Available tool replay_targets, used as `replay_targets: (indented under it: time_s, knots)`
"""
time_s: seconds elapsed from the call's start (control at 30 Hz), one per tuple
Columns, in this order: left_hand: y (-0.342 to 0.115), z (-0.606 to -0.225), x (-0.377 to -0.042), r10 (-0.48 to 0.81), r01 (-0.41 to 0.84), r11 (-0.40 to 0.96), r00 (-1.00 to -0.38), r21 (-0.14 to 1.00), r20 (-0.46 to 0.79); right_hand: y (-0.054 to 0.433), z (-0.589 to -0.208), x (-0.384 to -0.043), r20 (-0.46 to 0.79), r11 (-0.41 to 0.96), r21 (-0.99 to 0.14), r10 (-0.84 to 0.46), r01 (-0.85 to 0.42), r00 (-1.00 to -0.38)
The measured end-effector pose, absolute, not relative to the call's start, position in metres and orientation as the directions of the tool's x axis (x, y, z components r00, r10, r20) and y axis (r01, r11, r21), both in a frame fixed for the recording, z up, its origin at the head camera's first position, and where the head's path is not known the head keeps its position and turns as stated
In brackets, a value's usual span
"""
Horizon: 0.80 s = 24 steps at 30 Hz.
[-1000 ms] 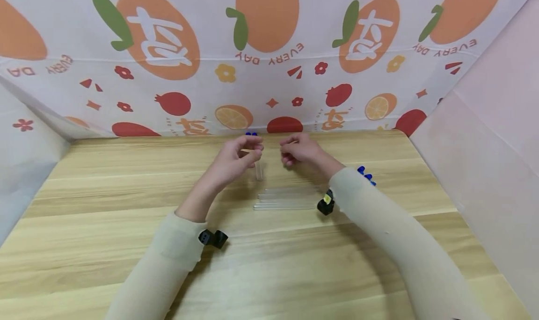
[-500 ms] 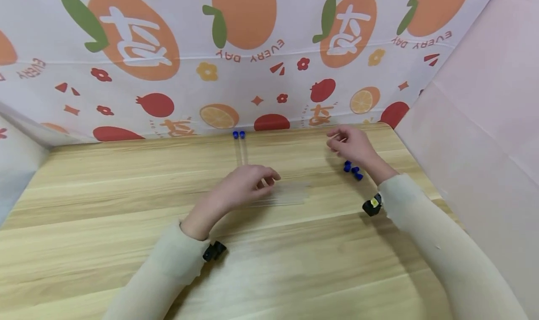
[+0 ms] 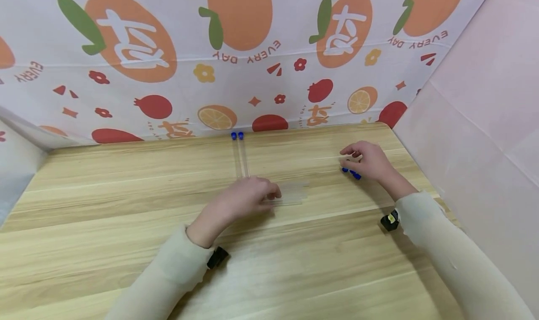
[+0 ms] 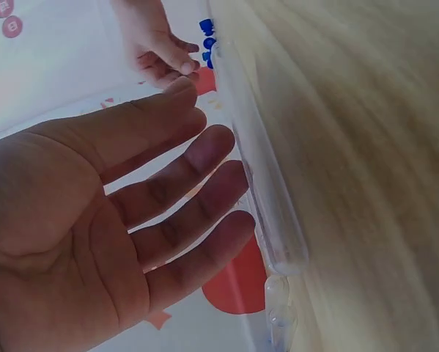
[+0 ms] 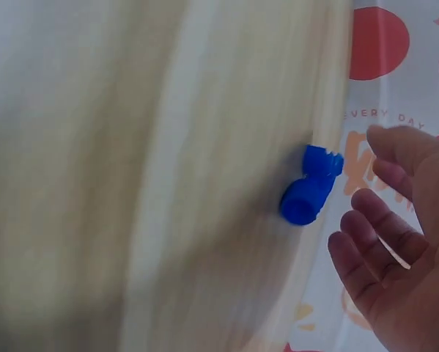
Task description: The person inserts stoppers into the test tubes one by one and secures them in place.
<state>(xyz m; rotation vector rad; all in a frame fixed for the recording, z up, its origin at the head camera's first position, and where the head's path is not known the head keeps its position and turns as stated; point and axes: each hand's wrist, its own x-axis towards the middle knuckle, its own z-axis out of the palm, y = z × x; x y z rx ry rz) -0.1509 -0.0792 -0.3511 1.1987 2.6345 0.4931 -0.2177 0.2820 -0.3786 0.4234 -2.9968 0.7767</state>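
Tubes (image 4: 265, 165) clear, smooth, glossy — glass or plastic, cannot tell. Caps (image 5: 301, 203) smooth plastic. Table (image 3: 316, 254) wood-grained, soft sheen. Backdrop (image 3: 242, 83) — matt cloth, lightly creased. Sleeves (image 3: 455, 250) matt cloth.

A left hand (image 4: 94, 227), palm to the camera, spreads its loosely bent fingers (image 4: 212, 150) beside clear tubes (image 4: 281, 227) lying on a wood-grain tabletop (image 4: 373, 191) (whether the fingertips touch them is hard to tell). Rounded tube ends (image 4: 278, 290) show toward the bottom of the view. At the top, a right hand (image 4: 155, 51) hovers near small blue caps (image 4: 207, 27), with a white backdrop (image 4: 204, 323) bearing red shapes (image 4: 237, 284) behind.
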Motion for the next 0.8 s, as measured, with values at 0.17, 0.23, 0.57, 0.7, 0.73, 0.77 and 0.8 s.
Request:
replay_targets:
  time_s: [0.17, 0.23, 0.57, 0.7, 0.73, 0.77, 0.8]
  knots:
    - [-0.078, -0.353, -0.15, 0.752, 0.687, 0.626, -0.658, 0.368, -0.05, 0.287, -0.382, -0.211, 0.089, 0.848, -0.4, -0.343, -0.349, -0.935]
    - [-0.078, -0.354, -0.15, 0.75, 0.685, 0.628, -0.66, 0.368, -0.052, 0.289, -0.384, -0.211, 0.086, 0.843, -0.393, -0.364, -0.368, -0.927]
    - [-0.079, -0.354, -0.15, 0.753, 0.684, 0.622, -0.655, 0.38, -0.054, 0.3, -0.396, -0.211, 0.004, 0.808, -0.518, -0.326, -0.281, -0.945]
    - [-0.079, -0.355, -0.15, 0.755, 0.682, 0.622, -0.653, 0.384, -0.062, 0.303, -0.399, -0.211, -0.013, 0.784, -0.575, -0.292, -0.232, -0.956]
    - [-0.079, -0.355, -0.149, 0.754, 0.681, 0.623, -0.653, 0.386, -0.065, 0.304, -0.399, -0.211, -0.016, 0.782, -0.582, -0.284, -0.222, -0.959]
    - [-0.079, -0.355, -0.149, 0.753, 0.677, 0.624, -0.654, 0.39, -0.069, 0.304, -0.4, -0.21, -0.02, 0.78, -0.589, -0.276, -0.212, -0.961]
    - [-0.079, -0.355, -0.15, 0.752, 0.674, 0.626, -0.655, 0.393, -0.073, 0.304, -0.401, -0.21, -0.023, 0.78, -0.593, -0.268, -0.203, -0.963]
